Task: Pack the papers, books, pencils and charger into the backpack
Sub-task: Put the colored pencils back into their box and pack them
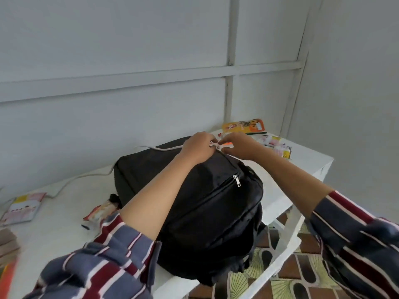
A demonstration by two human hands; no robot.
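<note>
A black backpack point(194, 201) lies on the white table point(54, 229) with its front-pocket zipper point(236, 180) closed. Both my hands meet at its far top edge. My left hand point(197, 147) and my right hand point(237, 146) have curled fingers that pinch a small white and orange item point(224, 145), mostly hidden between them. A white charger cable point(86, 175) runs from the left across the backpack and ends under my left hand. An orange book point(244, 126) lies at the back right.
Colourful packets point(276, 145) lie right of my hands near the table's right edge. A pink and yellow booklet point(23, 208) and a wrapped packet point(101, 212) lie left of the backpack. Stacked items point(8, 244) sit at the far left. Patterned floor point(302, 277) shows below the table.
</note>
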